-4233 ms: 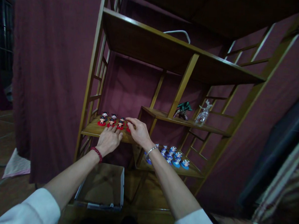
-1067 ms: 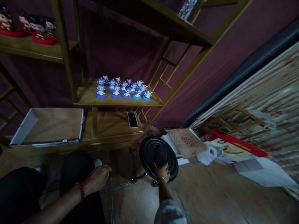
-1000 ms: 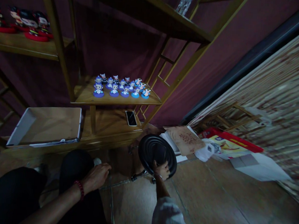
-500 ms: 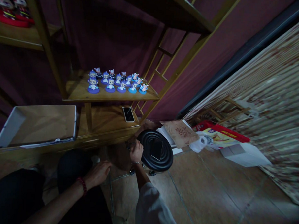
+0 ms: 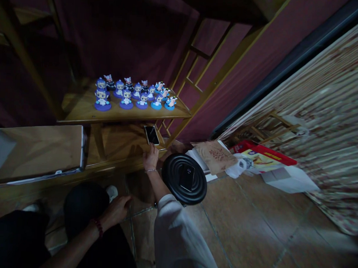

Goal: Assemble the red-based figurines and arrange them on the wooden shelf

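My right hand (image 5: 151, 158) reaches over the front edge of the lower shelf (image 5: 121, 141), fingers stretched toward a white-edged phone (image 5: 151, 134) lying there. The fingertips are at the phone's near end; whether they touch it I cannot tell. Beside my right wrist is a round black stool (image 5: 170, 171) with ridged rings, and a second dark phone (image 5: 187, 178) with a lit display lies on its seat. My left hand (image 5: 116, 210), with a red bead bracelet at the wrist, rests by my knee. Its fingers are loosely curled together, and nothing shows in them.
Several small figurines (image 5: 126, 99) with purple and blue bases stand on the shelf above. An open cardboard box (image 5: 42, 149) is at the left. A brown bag (image 5: 215, 156), a white plastic bag (image 5: 236, 168) and a red box (image 5: 262, 155) lie on the floor by the curtain (image 5: 322, 104).
My right hand has moved from the stool's left edge up and left to the phone on the shelf. The display of the phone on the stool has lit up. My left hand has hardly moved.
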Available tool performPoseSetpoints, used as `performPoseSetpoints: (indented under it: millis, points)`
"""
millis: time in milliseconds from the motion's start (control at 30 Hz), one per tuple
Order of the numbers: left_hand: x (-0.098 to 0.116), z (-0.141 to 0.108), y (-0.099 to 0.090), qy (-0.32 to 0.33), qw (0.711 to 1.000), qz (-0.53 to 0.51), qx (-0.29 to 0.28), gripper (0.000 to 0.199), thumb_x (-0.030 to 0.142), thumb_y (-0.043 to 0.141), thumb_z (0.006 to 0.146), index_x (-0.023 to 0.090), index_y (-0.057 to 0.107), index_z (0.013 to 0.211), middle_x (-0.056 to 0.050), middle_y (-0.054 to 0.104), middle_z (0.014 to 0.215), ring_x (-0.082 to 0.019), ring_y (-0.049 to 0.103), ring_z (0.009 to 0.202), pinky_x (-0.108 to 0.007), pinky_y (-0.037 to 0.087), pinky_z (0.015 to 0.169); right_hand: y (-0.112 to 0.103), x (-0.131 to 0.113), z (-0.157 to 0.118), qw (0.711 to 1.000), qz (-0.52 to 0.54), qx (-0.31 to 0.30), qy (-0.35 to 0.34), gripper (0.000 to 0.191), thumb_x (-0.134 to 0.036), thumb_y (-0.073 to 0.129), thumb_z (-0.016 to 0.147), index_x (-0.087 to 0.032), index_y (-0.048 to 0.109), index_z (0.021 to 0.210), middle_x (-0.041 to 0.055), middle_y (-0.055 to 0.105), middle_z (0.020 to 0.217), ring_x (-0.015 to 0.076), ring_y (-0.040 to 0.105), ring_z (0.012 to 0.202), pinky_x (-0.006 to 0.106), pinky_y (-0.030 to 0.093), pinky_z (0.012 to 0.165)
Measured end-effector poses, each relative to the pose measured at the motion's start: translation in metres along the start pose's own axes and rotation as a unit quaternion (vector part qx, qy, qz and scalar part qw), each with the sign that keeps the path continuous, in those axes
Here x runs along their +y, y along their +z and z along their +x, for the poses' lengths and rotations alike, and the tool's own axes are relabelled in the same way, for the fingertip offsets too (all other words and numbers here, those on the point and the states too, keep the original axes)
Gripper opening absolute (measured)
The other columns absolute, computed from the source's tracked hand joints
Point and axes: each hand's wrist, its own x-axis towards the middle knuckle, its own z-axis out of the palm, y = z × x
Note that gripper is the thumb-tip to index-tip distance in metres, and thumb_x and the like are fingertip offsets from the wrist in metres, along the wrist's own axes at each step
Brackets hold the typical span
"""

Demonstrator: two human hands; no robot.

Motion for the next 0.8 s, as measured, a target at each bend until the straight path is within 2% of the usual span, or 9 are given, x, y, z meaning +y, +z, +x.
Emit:
performPoseSetpoints:
  millis: [133, 300, 400, 533, 667, 800]
  points:
    - [-0.005, 0.002, -0.002, -0.012, 1.0, -0.019, -0.006, 0.027, 0.007, 0.036, 0.075, 0.016, 0.06, 0.082, -0.006, 0.066, 0.088, -0.015, 0.059, 0.083, -0.023, 0.041, 0.073, 0.008, 0.001, 0.007, 1.0, 0.006, 0.029, 0.005, 0.049, -0.016, 0.042, 0.075, -0.011, 0.039, 0.124, 0.0134, 0.042, 0.124, 0.0227, 0.037, 0.113, 0.039, 0.031, 0.096]
    - [-0.005, -0.001, -0.008, -0.021, 0.999, 0.001, -0.024, 0.027, 0.008, 0.036, 0.075, 0.017, 0.061, 0.082, -0.007, 0.066, 0.089, -0.016, 0.059, 0.086, -0.024, 0.041, 0.075, 0.016, 0.014, -0.003, 0.998, 0.011, 0.062, 0.029, 0.048, -0.012, 0.043, 0.071, -0.01, 0.043, 0.12, 0.0139, 0.048, 0.119, 0.0222, 0.041, 0.109, 0.038, 0.033, 0.094]
    - [-0.008, -0.002, -0.01, -0.028, 0.999, 0.013, -0.022, 0.029, 0.01, 0.035, 0.077, 0.018, 0.061, 0.085, -0.007, 0.065, 0.092, -0.016, 0.058, 0.091, -0.025, 0.04, 0.079, 0.018, 0.025, -0.013, 0.994, 0.006, 0.081, 0.068, 0.05, -0.008, 0.042, 0.067, -0.01, 0.046, 0.117, 0.0143, 0.051, 0.115, 0.0229, 0.042, 0.107, 0.039, 0.034, 0.093]
    - [-0.012, 0.0, -0.009, -0.001, 1.0, 0.021, -0.011, 0.031, 0.01, 0.033, 0.079, 0.017, 0.061, 0.091, -0.008, 0.064, 0.096, -0.016, 0.057, 0.093, -0.026, 0.04, 0.082, 0.02, 0.035, -0.026, 0.983, 0.005, 0.103, 0.153, 0.043, -0.008, 0.041, 0.067, -0.01, 0.052, 0.108, 0.014, 0.054, 0.107, 0.024, 0.046, 0.102, 0.038, 0.034, 0.091]
    - [-0.009, 0.003, -0.005, 0.025, 0.999, 0.043, -0.009, 0.031, 0.011, 0.032, 0.08, 0.018, 0.061, 0.088, -0.007, 0.065, 0.092, -0.016, 0.058, 0.09, -0.026, 0.041, 0.079, 0.018, 0.042, -0.034, 0.975, 0.001, 0.089, 0.202, 0.037, -0.011, 0.044, 0.066, -0.008, 0.055, 0.101, 0.0164, 0.055, 0.104, 0.0253, 0.048, 0.098, 0.037, 0.035, 0.089]
    - [-0.006, 0.004, -0.003, 0.036, 0.998, 0.059, -0.008, 0.029, 0.014, 0.033, 0.081, 0.018, 0.061, 0.086, -0.006, 0.066, 0.09, -0.017, 0.059, 0.087, -0.027, 0.042, 0.076, 0.004, 0.056, -0.041, 0.972, -0.009, 0.099, 0.213, 0.038, -0.01, 0.043, 0.063, -0.009, 0.056, 0.098, 0.0154, 0.057, 0.101, 0.0247, 0.049, 0.097, 0.037, 0.035, 0.088]
